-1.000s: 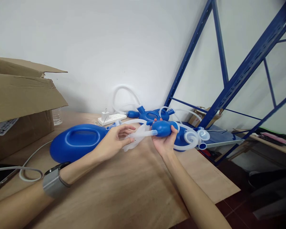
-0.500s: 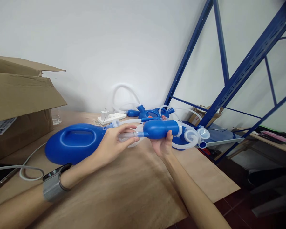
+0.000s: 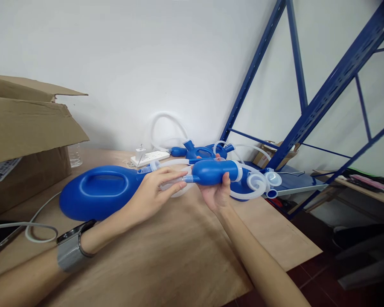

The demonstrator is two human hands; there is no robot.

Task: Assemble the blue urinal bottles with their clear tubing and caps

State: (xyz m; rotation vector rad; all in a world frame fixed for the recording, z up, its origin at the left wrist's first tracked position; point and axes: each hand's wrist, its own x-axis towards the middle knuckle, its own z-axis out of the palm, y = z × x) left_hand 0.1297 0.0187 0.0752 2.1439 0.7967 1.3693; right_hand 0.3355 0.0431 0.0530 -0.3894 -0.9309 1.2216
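Observation:
My right hand (image 3: 218, 197) is wrapped from below around a blue plastic bottle-shaped piece (image 3: 213, 172), its thumb on the near side. That piece lies level, with a white ring at its right end and a narrow neck on the left. At the neck sits a clear hose (image 3: 179, 182); my left hand (image 3: 158, 187) pinches its end between thumb and fingers, and the fingers partly cover it. Left of the hands a large blue plastic container (image 3: 96, 200) with a grip opening lies on the table. Beyond my right hand is a coiled white hose (image 3: 258, 183) with blue parts.
On the wooden table (image 3: 166, 256) a white power strip (image 3: 152, 157) stands near the wall, beside more blue containers (image 3: 200, 152). An open cardboard box (image 3: 28, 128) is at left, with a white cable (image 3: 40, 238) in front. A blue metal shelf frame (image 3: 307, 115) rises at right.
My left fingers have closed further along the hose toward the blue piece's neck, hiding more of the hose. The blue piece has shifted very slightly left and tilted a little.

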